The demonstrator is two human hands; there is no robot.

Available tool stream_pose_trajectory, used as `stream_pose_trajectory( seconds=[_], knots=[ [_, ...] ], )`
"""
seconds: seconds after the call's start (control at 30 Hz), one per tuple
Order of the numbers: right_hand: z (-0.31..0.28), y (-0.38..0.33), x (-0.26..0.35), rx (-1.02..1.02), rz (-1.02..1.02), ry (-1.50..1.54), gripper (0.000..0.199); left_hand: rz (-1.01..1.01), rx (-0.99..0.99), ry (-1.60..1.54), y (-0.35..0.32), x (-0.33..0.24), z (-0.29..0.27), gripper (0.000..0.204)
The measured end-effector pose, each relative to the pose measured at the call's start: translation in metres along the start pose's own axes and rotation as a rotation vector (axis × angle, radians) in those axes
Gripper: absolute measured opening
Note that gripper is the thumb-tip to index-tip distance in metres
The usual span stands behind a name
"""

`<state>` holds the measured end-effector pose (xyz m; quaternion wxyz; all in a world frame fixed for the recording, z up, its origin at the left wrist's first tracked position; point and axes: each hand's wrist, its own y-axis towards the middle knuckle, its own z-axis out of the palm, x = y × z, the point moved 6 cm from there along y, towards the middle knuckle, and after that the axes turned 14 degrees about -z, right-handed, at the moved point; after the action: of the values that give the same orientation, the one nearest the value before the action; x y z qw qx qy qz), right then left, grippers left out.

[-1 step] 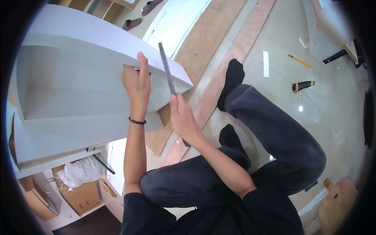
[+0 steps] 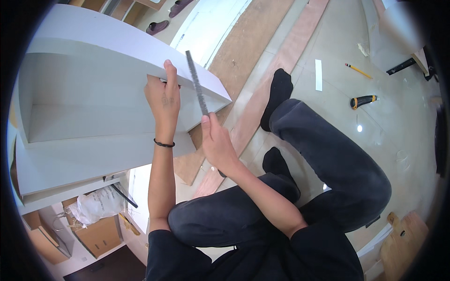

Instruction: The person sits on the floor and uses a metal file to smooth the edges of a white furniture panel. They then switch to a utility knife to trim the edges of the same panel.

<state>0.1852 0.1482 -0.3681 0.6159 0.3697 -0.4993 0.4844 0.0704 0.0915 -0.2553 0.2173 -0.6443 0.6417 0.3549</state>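
A white box-shaped cabinet (image 2: 89, 114), its open side facing me, lies tilted at my left. My left hand (image 2: 164, 98) is closed over the edge of its long front panel (image 2: 117, 44), thumb on the outer face and fingers curled out of sight inside. My right hand (image 2: 219, 144) grips a flat metal file (image 2: 195, 83) by its handle, which is mostly hidden in my palm. The blade points up and slightly left, close to the panel's right end. Whether it touches the panel edge I cannot tell.
Long wooden boards (image 2: 255, 110) run across the floor by my feet. Right of them lie a white strip (image 2: 318, 75), a pencil (image 2: 358, 70) and a utility knife (image 2: 363, 102). Slippers (image 2: 157, 27) are at the top; a plastic bag (image 2: 96, 206) sits lower left.
The file and my right hand have shifted slightly left. My left hand stays on the panel edge.
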Motion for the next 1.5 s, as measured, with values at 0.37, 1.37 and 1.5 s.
stream_pose_trajectory(
  seconds=[0.37,1.37,1.5],
  knots=[
    [-0.025,0.082,-0.059,-0.016,0.064,-0.122,0.047,-0.025,0.034,0.010,0.010,0.002,0.001,0.045],
    [-0.069,0.070,-0.052,-0.121,0.025,0.213,0.027,-0.164,0.045,0.161,-0.008,0.065,0.040,0.057],
    [-0.083,0.087,-0.051,-0.117,0.001,0.247,0.027,-0.084,-0.092,0.116,-0.013,0.067,0.039,0.046]
  ],
)
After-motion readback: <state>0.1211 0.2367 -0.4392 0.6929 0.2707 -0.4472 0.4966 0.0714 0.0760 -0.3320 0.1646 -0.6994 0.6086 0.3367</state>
